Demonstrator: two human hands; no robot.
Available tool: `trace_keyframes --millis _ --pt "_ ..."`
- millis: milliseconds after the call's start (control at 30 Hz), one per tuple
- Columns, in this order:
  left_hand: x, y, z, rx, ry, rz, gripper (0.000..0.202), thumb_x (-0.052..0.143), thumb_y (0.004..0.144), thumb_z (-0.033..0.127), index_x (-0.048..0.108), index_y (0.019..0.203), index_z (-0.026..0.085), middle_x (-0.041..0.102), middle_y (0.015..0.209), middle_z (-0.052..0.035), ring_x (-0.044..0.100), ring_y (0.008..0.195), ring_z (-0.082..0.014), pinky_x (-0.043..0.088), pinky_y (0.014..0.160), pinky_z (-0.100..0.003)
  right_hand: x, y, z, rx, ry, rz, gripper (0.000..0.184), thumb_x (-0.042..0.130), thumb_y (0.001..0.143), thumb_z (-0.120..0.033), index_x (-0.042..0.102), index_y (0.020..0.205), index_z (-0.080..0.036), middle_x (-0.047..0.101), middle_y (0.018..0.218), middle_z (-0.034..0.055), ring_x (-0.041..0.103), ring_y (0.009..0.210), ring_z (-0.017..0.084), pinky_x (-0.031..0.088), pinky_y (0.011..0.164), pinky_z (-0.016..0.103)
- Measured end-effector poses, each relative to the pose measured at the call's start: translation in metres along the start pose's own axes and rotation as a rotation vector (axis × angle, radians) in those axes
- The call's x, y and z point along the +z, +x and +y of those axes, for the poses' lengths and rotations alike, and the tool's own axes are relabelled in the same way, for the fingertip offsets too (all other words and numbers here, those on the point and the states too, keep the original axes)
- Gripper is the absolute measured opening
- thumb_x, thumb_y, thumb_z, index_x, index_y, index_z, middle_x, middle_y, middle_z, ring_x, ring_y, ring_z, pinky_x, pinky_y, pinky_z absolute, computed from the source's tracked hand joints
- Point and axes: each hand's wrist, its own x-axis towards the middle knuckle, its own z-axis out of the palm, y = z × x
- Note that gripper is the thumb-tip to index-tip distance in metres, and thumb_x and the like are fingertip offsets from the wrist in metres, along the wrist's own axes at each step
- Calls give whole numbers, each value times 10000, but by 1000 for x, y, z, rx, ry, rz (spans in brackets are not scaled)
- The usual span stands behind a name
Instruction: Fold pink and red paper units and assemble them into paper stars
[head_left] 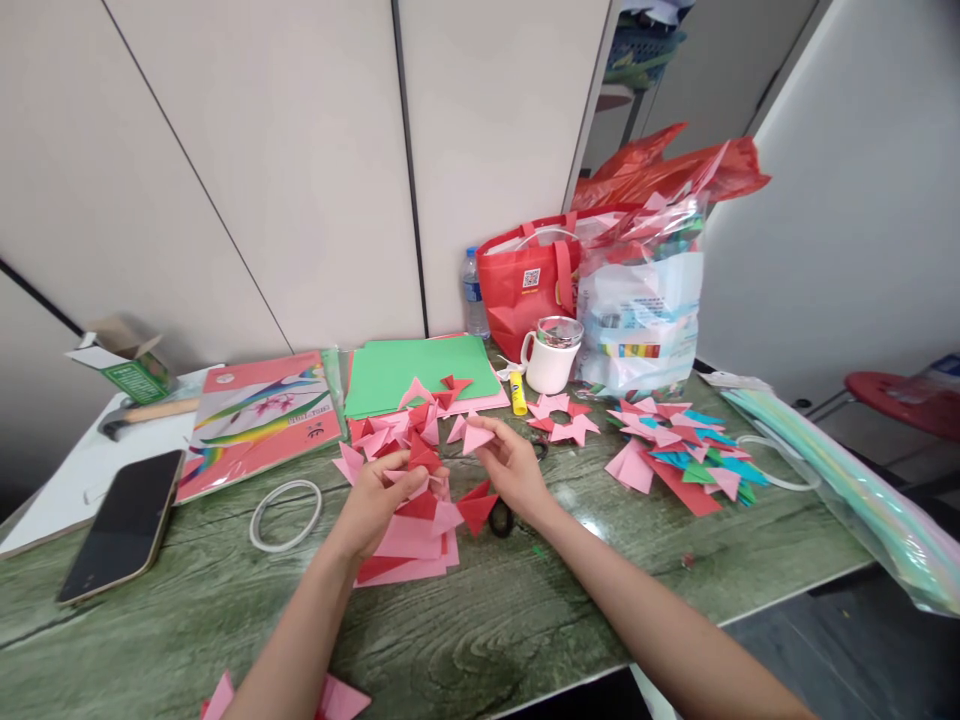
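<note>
My left hand [379, 500] is closed on a folded red paper piece [422, 455], held just above a heap of pink and red folded paper triangles [412, 535] on the green table [487, 620]. My right hand [514, 462] pinches a pink folded triangle [477, 436] between thumb and fingers, a little right of the left hand. A loose red triangle [477, 507] lies below the right hand. More pink and red folded pieces [409, 425] sit just behind both hands.
A green paper stack [420, 370], a coloured-paper pack [262, 415], a tape ring [286, 514] and a phone [124, 525] lie left. A glue stick [517, 392], white mug [551, 358], red bag [525, 280], plastic bags [645, 300] and mixed folded pieces [686, 455] stand right.
</note>
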Motion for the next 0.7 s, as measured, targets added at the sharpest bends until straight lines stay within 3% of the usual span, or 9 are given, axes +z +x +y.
trace_keyframes --millis 133,233,367,533,700 --pt "1 -1 1 46 121 37 216 692 704 282 705 867 141 726 838 -73 647 842 -204 483 801 -299 0 1 -11 69 113 96 192 611 727 -252 633 911 -201 659 793 23 635 723 167 537 657 300" --pt "2 0 -1 44 169 96 187 707 682 290 710 805 148 723 771 -51 650 793 -196 498 728 -274 0 0 -19 49 143 99 205 588 771 -297 653 946 -212 645 821 30 621 696 154 536 597 279" --pt "3 1 -3 60 205 145 184 714 666 294 709 777 148 720 736 -44 651 734 -194 507 681 -278 1 -4 -25 -56 53 92 226 536 826 -294 656 1008 -235 620 978 49 604 720 138 526 631 276" --pt "3 1 -1 104 238 155 135 696 682 282 714 726 156 711 698 -41 647 715 -191 506 693 -278 3 -12 -31 -144 -193 90 221 486 869 -279 673 779 -201 681 692 26 621 639 155 490 624 277" --pt "2 2 0 87 190 178 141 720 631 283 715 693 156 694 634 -36 646 664 -197 510 626 -274 5 -15 -36 -310 -243 15 119 553 828 -235 668 839 -208 694 782 36 639 720 169 494 671 286"
